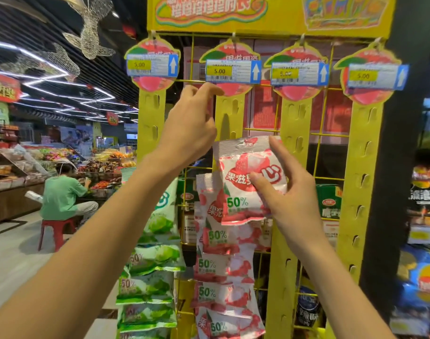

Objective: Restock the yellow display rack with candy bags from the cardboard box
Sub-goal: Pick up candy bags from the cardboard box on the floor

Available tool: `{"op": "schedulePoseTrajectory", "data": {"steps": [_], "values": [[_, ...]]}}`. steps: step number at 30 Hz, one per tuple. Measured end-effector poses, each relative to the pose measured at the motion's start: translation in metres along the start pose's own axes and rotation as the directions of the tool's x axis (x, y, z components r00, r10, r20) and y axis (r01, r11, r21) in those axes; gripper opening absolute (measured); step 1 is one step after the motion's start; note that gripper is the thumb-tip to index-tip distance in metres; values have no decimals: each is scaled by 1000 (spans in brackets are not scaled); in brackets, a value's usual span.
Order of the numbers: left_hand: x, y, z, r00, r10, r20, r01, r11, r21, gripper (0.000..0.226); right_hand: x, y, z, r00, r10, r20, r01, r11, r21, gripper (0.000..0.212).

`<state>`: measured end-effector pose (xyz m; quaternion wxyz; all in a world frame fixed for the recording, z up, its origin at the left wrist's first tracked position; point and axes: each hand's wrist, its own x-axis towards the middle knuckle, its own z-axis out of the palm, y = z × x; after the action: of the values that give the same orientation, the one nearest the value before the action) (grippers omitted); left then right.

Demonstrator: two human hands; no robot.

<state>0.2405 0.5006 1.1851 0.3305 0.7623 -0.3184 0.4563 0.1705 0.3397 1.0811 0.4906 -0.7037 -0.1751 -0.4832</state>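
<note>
Red-and-white candy bag is gripped by the right hand at the yellow rack; the left hand is curled near a strip, hold indiscernible.

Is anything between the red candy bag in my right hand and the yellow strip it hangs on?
Only your left hand, held in front of the strip just above the bag. Nothing else visible.
</note>
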Motion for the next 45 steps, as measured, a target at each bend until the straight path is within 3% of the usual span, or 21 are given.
{"op": "schedulePoseTrajectory", "data": {"steps": [6, 38, 45], "values": [[21, 11, -4, 992, -19, 126, 15, 999, 39, 38, 30, -1, 18, 998, -57, 14, 58, 996, -64, 64], [22, 0, 0, 998, 43, 47, -37, 993, -114, 36, 15, 11, 43, 997, 44, -59, -59, 961, -269, 66], [20, -2, 2, 998, 42, 46, -37, 993, -111, 37, 6, 7, 48, 998, 7, -57, -33, 877, -479, 66]]}}
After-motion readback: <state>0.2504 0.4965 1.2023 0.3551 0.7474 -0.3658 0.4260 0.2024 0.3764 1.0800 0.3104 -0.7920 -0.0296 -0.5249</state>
